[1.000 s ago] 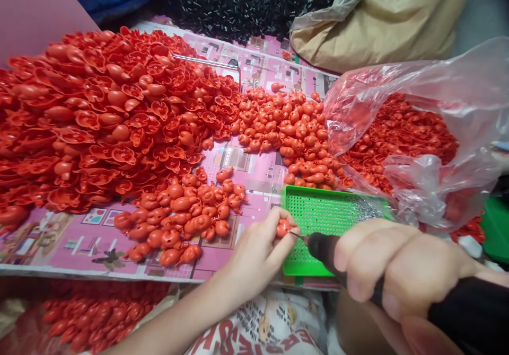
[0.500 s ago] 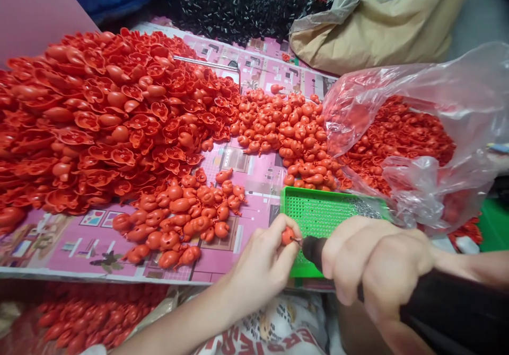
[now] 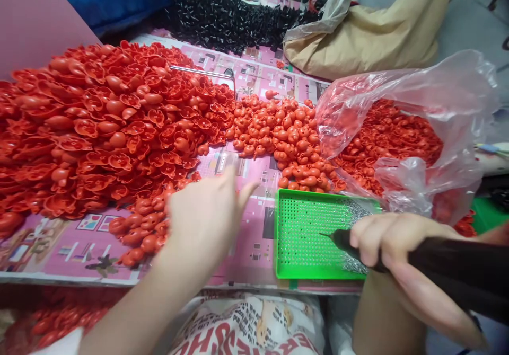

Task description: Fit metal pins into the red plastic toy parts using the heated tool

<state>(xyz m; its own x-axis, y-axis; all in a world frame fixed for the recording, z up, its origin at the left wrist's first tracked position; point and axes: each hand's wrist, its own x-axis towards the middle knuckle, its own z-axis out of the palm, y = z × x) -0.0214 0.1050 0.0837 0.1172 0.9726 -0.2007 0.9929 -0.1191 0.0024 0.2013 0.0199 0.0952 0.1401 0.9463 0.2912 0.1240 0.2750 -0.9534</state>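
My left hand (image 3: pixel 204 220) is blurred, its fingers spread and nothing visible in them, just right of a small pile of red-orange moulded plastic pieces (image 3: pixel 145 228). These lie on a printed pink sheet (image 3: pixel 254 233). My right hand (image 3: pixel 392 241) grips a black-handled tool (image 3: pixel 437 259) with a thin metal tip (image 3: pixel 325 233). That tip points left above a green perforated tray (image 3: pixel 310 233). A larger heap of cupped red pieces (image 3: pixel 99 127) rises at the left, and rounded red pieces (image 3: pixel 278 132) lie behind the tray.
A clear plastic bag (image 3: pixel 405 111) lies at the right over more red pieces. Black plastic parts (image 3: pixel 226 21) and a beige sack (image 3: pixel 358 42) sit at the back. A metal rod (image 3: pixel 202 72) rests on the sheet. More red pieces (image 3: pixel 59 318) lie below the front edge.
My left hand has let go of the small red piece and moved left over the sheet. My right hand and tool have drawn back to the right, and the view has shifted slightly.
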